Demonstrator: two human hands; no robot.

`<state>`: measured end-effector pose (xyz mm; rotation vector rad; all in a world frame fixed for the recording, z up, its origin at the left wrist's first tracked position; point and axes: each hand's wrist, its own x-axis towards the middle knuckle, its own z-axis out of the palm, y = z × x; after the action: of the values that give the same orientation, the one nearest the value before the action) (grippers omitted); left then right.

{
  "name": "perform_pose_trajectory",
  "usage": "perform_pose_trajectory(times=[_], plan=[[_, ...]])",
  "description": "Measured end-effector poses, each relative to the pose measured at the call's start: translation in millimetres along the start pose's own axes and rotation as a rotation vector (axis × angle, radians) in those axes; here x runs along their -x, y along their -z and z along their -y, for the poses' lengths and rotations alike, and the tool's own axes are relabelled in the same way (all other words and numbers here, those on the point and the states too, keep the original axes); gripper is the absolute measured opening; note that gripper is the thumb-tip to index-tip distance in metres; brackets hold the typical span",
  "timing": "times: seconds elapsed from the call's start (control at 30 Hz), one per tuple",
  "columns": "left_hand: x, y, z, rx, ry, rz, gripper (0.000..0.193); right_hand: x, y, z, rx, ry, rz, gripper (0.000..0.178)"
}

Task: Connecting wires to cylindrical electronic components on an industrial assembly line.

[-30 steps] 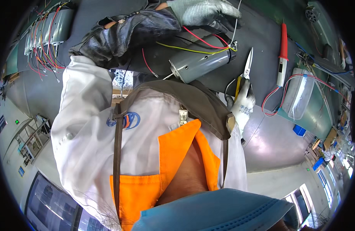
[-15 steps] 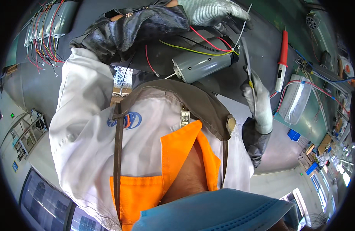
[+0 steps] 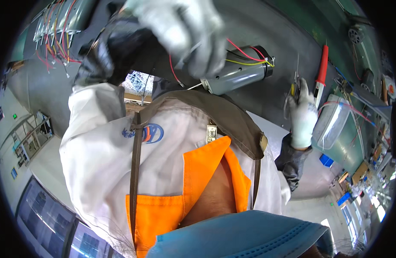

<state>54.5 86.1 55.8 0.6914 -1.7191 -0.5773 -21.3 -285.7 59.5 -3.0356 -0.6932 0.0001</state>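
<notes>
A grey cylindrical motor (image 3: 238,78) with a black end cap lies on the dark worktop, its red, black and yellow-green wires (image 3: 245,63) coming from that cap. Over the motor's left end hovers my left hand (image 3: 185,38) in a pale glove. Motion smears its fingers, so whether they hold anything is unclear. To the right of the motor my gloved right hand (image 3: 303,114) is closed around a slim metal tool with a yellow part, seemingly scissors (image 3: 294,88), blades pointing away from me. A loose red wire (image 3: 174,71) runs beside my left hand.
Several grey motors with red and yellow leads (image 3: 62,26) stand at the far left. A red-handled tool (image 3: 322,66) lies right of my right hand, near a grey block with wires (image 3: 333,118). Pale strips fill a container (image 3: 137,81) below the worktop's near edge.
My left hand has moved from the motor's black end toward its left end. My right hand has drawn away to the right with the scissors. The long white tie tail no longer stands up at the cap.
</notes>
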Motion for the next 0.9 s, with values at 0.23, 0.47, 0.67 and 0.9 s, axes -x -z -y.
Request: perform_pose_trajectory(times=[0.23,0.47,0.67,0.9], plan=[[-13,-100,19,-1.075,0.784,-0.682,0.069,10,-43,53,-1.479,-0.408,0.666,0.043],[-13,-42,127,-1.494,0.830,-1.344,0.061,-93,-43,59,-1.434,-0.190,0.129,0.038],[36,88,129,-0.871,1.013,-1.703,0.047,-168,-103,70,-0.838,0.277,-0.339,0.030],[20,-31,58,-0.032,0.809,-1.811,0.039,-59,-50,62,-1.706,-0.287,0.107,0.046]])
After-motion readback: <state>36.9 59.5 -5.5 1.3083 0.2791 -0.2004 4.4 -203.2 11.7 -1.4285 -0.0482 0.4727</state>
